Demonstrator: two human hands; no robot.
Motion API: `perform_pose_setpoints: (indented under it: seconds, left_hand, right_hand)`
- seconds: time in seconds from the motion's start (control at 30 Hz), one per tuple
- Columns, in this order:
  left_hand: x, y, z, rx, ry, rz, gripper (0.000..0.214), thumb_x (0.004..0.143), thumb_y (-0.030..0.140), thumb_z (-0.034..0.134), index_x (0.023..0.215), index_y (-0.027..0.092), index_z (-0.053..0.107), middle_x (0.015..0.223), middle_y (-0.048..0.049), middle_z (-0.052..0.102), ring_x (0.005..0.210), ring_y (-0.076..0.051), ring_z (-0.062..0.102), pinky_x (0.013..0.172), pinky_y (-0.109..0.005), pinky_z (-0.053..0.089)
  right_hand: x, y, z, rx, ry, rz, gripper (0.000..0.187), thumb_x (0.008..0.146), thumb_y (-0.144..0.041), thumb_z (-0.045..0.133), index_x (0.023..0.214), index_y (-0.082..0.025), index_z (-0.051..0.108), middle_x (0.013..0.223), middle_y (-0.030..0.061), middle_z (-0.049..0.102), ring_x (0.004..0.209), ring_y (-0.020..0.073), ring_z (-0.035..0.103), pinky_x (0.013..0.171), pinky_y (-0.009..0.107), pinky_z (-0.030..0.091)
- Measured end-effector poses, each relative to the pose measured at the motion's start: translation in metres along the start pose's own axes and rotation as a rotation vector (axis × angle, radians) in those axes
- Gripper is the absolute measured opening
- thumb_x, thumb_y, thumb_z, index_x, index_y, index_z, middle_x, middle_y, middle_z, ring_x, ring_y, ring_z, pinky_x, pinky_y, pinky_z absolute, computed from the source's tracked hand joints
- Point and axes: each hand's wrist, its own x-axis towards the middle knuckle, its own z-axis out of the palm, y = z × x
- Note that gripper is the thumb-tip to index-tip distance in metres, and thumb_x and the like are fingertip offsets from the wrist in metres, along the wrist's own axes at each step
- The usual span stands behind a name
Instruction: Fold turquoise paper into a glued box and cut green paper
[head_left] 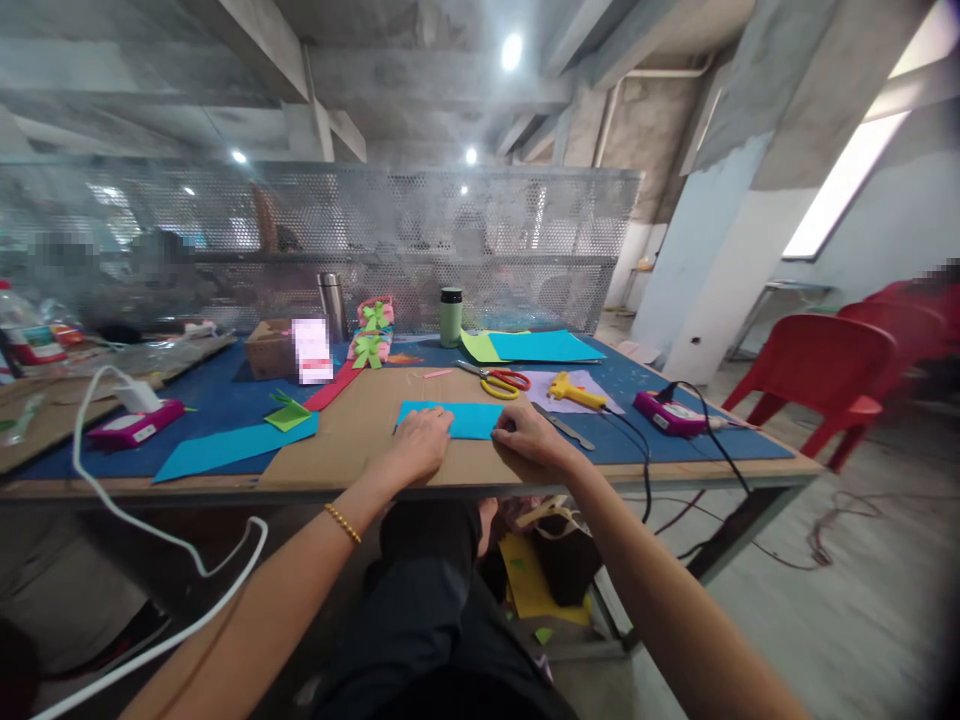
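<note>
A bright blue strip of paper [474,422] lies on the brown cardboard sheet [360,425] in front of me. My left hand [421,443] rests flat on its left part, fingers stretched out. At the right end, my right hand [529,437] is closed, its curled thumb and fingers pinching the paper's edge. To the right of that hand lies a grey metal blade-like tool [574,430]. Just beyond the strip are scissors with red and yellow handles [506,382] and a yellow glue gun [576,391] on pale purple paper [546,390].
Purple power strips [670,413] sit at both sides, with cables over the table edge. A green bottle [451,318], steel flask [331,305], cardboard box [270,349] and blue sheets [547,346] stand or lie at the back. Another blue piece [236,447] lies left.
</note>
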Motion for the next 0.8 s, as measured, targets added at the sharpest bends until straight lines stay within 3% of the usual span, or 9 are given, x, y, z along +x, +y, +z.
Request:
perform_pose_setpoints:
  seconds: [0.1,0.23,0.4,0.8]
  left_hand:
    - [0.005,0.004,-0.003,-0.106,-0.038,-0.152,0.033,0.098,0.043,0.044,0.1,0.017,0.063,0.107,-0.0143,0.07,0.101,-0.028,0.065,0.084,-0.038,0.046]
    - [0.012,0.009,-0.004,-0.127,-0.093,-0.287,0.057,0.089,0.067,0.046,0.105,0.016,0.065,0.115,-0.0194,0.069,0.11,-0.033,0.064,0.088,-0.039,0.047]
    - [0.018,0.01,-0.005,-0.161,-0.168,-0.343,0.064,0.089,0.07,0.04,0.107,0.015,0.068,0.121,-0.0214,0.068,0.115,-0.036,0.063,0.091,-0.043,0.047]
    - [0.021,0.013,-0.003,-0.134,-0.173,-0.387,0.066,0.085,0.071,0.047,0.112,0.015,0.069,0.124,-0.0206,0.067,0.116,-0.036,0.062,0.095,-0.045,0.047]
  right_hand:
    - [-0.006,0.001,-0.001,0.003,0.021,0.025,0.012,0.084,-0.025,0.061,0.086,-0.017,0.069,0.086,0.0043,0.072,0.078,0.0162,0.061,0.065,0.024,0.039]
    - [-0.011,0.003,-0.004,0.026,0.023,0.028,0.012,0.086,-0.027,0.061,0.084,-0.018,0.068,0.083,0.0032,0.07,0.077,0.0154,0.061,0.065,0.023,0.038]
    - [-0.009,0.006,-0.007,-0.012,-0.018,0.049,0.015,0.088,-0.027,0.058,0.083,-0.018,0.069,0.083,0.0035,0.07,0.076,0.0153,0.061,0.063,0.024,0.036]
    - [-0.004,0.01,-0.012,-0.037,-0.082,0.097,0.016,0.086,-0.027,0.059,0.089,-0.016,0.071,0.09,0.0061,0.073,0.081,0.0168,0.064,0.065,0.023,0.039]
